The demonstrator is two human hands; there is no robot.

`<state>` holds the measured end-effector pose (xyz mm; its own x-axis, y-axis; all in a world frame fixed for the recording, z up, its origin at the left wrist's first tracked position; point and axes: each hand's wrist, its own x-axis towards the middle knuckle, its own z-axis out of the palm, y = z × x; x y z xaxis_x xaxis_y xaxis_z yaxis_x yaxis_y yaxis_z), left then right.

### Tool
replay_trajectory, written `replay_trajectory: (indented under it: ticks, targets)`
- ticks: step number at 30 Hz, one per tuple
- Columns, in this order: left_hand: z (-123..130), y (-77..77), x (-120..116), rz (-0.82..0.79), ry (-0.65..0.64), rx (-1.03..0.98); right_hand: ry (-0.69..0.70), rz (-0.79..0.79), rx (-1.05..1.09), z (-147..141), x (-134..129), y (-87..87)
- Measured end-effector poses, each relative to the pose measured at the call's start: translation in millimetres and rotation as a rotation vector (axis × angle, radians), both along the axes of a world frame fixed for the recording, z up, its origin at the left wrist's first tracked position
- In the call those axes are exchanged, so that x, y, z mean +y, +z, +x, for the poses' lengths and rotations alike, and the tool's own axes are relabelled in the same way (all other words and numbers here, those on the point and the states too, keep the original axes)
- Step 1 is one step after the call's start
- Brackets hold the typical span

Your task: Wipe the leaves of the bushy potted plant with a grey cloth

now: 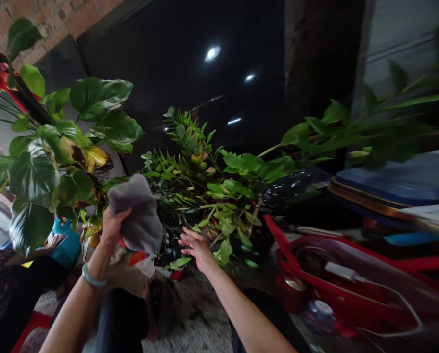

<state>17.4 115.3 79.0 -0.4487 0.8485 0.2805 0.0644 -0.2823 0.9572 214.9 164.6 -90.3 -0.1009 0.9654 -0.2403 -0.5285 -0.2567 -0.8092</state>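
My left hand (113, 224) grips a grey cloth (137, 212) and holds it up against the leaves of a potted plant with small glossy leaflets (190, 166). A pale green bangle sits on that wrist. My right hand (196, 246) is open with fingers spread, reaching into the lower light green leaves (224, 230) of the same plant, touching or just short of them. A white tag with red paper (142, 262) hangs below the cloth.
A large-leaved plant (50, 162) with yellowing leaves stands at left, beside a teal pot (66, 245). A red plastic object with a white cable (337, 284) lies at right. Long green leaves (370, 132) arch overhead right. A dark glossy wall is behind.
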Motion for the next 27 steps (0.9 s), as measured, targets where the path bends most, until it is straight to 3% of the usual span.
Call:
replay_trajectory:
  ticks: [2, 3, 5, 7, 8, 10, 13, 15, 17, 18, 21, 23, 25, 27]
  targets:
    - [-2.2, -9.7, 11.6, 0.045, 0.137, -0.019, -0.011, -0.002, -0.019, 0.3, -0.3, 0.7]
    - [-2.3, -20.2, 13.5, -0.005, 0.146, 0.008, -0.016, 0.003, -0.022, 0.8, -0.3, 1.0]
    - [-0.4, -43.9, 9.4, -0.208, 0.019, 0.117, -0.019, 0.014, -0.022, 2.0, 0.1, 1.2]
    - [4.5, -57.6, -0.5, -0.384, -0.222, 0.251, -0.016, 0.024, -0.009, 3.3, 0.6, 0.7]
    - [7.7, -57.2, -5.0, -0.412, -0.327, 0.302, -0.010, 0.025, 0.004, 3.7, 0.9, 0.4]
    - [15.0, -41.3, -7.3, -0.357, -0.422, 0.337, -0.002, 0.022, 0.033, 3.8, 0.9, -0.4]
    - [26.2, -0.4, 11.3, -0.146, -0.281, 0.193, -0.015, 0.021, 0.058, 1.9, 0.3, -0.1]
    - [33.1, 16.5, 32.5, -0.002, -0.143, 0.056, -0.029, 0.009, 0.056, 0.0, 0.3, 1.0]
    - [39.4, 15.4, 50.7, 0.039, -0.076, -0.022, -0.031, -0.014, 0.057, -1.5, 1.0, 2.1]
    - [42.2, 8.9, 56.1, -0.016, -0.082, -0.017, -0.028, -0.024, 0.063, -1.9, 1.7, 2.1]
    - [47.2, -16.9, 53.8, -0.357, -0.212, 0.125, -0.006, -0.047, 0.094, -1.0, 4.2, -1.4]
    - [47.4, -22.6, 42.1, -0.505, -0.338, 0.215, 0.005, -0.071, 0.123, 1.0, 6.0, -5.9]
    - [46.1, -11.9, 32.3, -0.470, -0.435, 0.241, 0.006, -0.098, 0.151, 3.1, 7.5, -10.1]
    - [45.5, 9.0, 31.7, -0.346, -0.459, 0.223, 0.007, -0.115, 0.154, 4.4, 8.5, -12.2]
